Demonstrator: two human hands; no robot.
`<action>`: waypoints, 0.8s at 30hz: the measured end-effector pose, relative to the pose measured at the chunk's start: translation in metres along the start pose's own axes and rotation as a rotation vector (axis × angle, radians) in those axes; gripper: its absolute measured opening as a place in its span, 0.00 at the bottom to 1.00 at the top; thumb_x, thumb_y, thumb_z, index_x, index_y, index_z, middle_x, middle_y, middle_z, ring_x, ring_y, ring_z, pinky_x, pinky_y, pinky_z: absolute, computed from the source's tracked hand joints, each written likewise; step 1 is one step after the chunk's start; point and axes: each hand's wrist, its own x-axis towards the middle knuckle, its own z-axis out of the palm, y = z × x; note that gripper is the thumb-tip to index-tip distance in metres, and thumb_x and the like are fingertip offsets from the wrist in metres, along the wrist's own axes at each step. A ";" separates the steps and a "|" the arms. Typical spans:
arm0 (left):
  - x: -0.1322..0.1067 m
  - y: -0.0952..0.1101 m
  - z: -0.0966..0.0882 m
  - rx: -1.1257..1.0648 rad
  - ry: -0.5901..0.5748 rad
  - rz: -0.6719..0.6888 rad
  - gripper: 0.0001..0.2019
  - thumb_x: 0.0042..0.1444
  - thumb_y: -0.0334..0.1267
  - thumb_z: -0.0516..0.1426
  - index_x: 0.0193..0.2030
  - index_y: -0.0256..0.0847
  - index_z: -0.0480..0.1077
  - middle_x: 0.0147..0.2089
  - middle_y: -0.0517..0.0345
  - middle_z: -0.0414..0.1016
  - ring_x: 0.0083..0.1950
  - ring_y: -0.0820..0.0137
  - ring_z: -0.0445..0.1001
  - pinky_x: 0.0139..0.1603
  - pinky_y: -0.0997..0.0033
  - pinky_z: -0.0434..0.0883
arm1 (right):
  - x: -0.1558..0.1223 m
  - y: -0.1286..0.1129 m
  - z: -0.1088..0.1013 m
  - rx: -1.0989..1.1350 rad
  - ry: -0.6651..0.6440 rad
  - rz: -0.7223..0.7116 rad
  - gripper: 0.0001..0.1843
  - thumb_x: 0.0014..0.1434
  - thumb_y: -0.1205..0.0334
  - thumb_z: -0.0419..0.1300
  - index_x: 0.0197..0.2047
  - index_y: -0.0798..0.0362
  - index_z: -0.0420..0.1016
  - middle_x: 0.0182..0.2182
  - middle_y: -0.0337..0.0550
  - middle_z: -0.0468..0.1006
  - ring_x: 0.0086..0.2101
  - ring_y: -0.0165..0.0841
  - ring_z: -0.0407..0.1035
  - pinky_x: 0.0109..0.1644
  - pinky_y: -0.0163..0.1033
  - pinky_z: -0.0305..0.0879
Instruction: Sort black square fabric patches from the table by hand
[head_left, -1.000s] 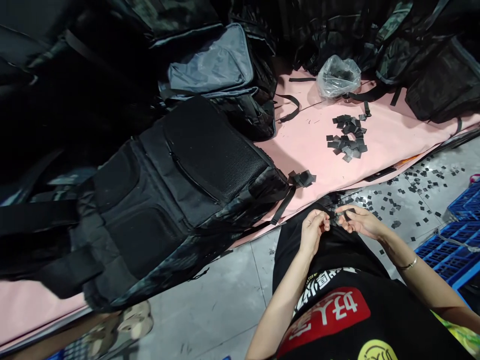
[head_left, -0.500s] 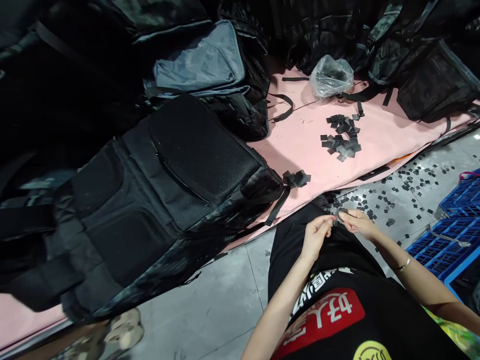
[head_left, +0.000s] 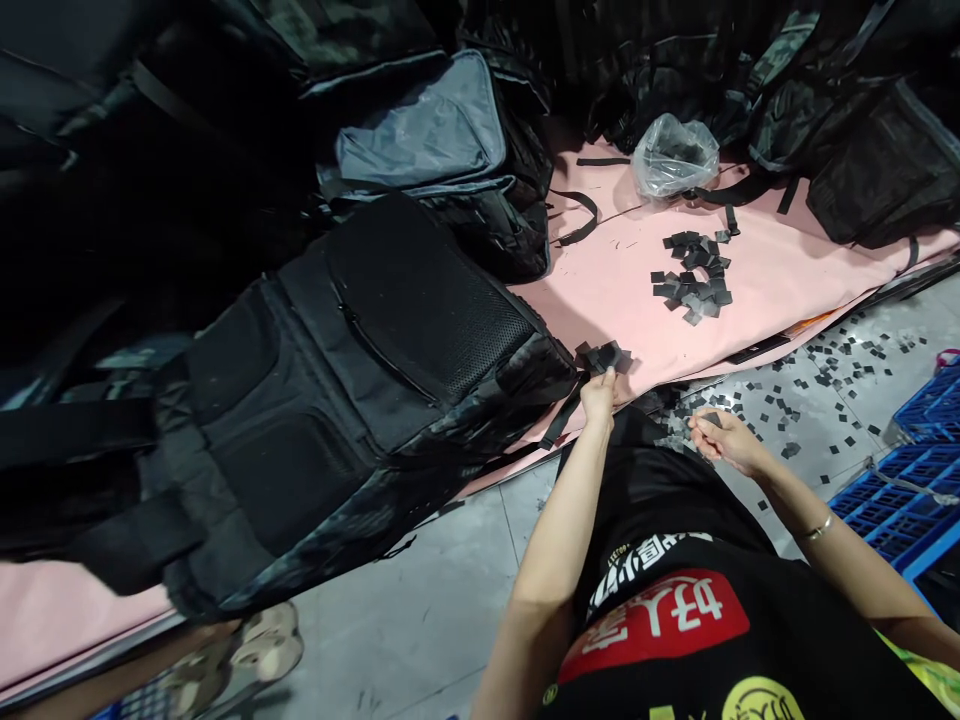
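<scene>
My left hand (head_left: 600,396) reaches up to the pink table's front edge, its fingertips touching a small stack of black square pieces (head_left: 604,356) lying beside the strap end (head_left: 561,412) of a large black backpack (head_left: 330,390). Its fingers look curled together at the stack. My right hand (head_left: 720,438) stays near my waist, pinched shut on a small black piece (head_left: 711,420). A bigger pile of black squares (head_left: 694,275) lies farther back on the pink table (head_left: 615,290).
More dark backpacks (head_left: 442,140) crowd the table's back and left. A clear plastic bag (head_left: 673,155) sits behind the pile. Many black squares litter the grey floor (head_left: 832,375) at right. Blue crates (head_left: 911,480) stand at the right edge. A sandalled foot (head_left: 262,640) shows lower left.
My left hand left my right hand at the waist and reached up to the small stack at the table edge. My right hand stayed low, still pinching a piece.
</scene>
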 end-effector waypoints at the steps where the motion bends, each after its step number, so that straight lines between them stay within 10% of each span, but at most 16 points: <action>1: 0.006 -0.001 -0.003 0.009 0.019 0.000 0.18 0.43 0.47 0.63 0.22 0.36 0.62 0.14 0.74 0.43 0.14 0.85 0.43 0.15 0.80 0.42 | 0.001 0.002 -0.001 -0.017 0.027 0.002 0.21 0.50 0.45 0.61 0.32 0.55 0.65 0.19 0.34 0.67 0.14 0.21 0.51 0.16 0.30 0.43; 5: -0.007 -0.013 -0.015 0.031 0.004 0.013 0.18 0.44 0.49 0.62 0.27 0.33 0.68 0.14 0.73 0.47 0.15 0.85 0.44 0.16 0.80 0.42 | 0.006 0.008 -0.002 -0.050 0.030 0.048 0.23 0.50 0.42 0.59 0.25 0.55 0.63 0.12 0.29 0.58 0.11 0.19 0.44 0.14 0.29 0.35; 12: -0.081 -0.022 -0.010 0.221 -0.513 -0.014 0.19 0.40 0.46 0.64 0.35 0.33 0.75 0.18 0.65 0.60 0.20 0.81 0.53 0.21 0.77 0.51 | 0.013 0.002 0.013 -0.152 -0.127 0.116 0.31 0.52 0.36 0.54 0.15 0.55 0.57 0.09 0.28 0.47 0.11 0.19 0.41 0.15 0.29 0.34; 18: -0.091 -0.021 -0.008 0.325 -0.427 0.247 0.10 0.35 0.37 0.67 0.22 0.35 0.72 0.23 0.62 0.64 0.26 0.78 0.60 0.27 0.76 0.58 | 0.006 -0.007 0.018 -0.197 -0.248 0.294 0.36 0.55 0.32 0.41 0.16 0.55 0.59 0.09 0.30 0.48 0.11 0.20 0.42 0.14 0.28 0.35; 24: -0.088 -0.021 -0.014 -0.036 -0.376 -0.035 0.12 0.46 0.41 0.61 0.24 0.37 0.64 0.20 0.66 0.61 0.21 0.81 0.60 0.23 0.80 0.58 | -0.005 -0.010 0.001 0.090 -0.190 0.219 0.23 0.56 0.42 0.54 0.37 0.55 0.66 0.20 0.37 0.66 0.18 0.25 0.60 0.20 0.31 0.54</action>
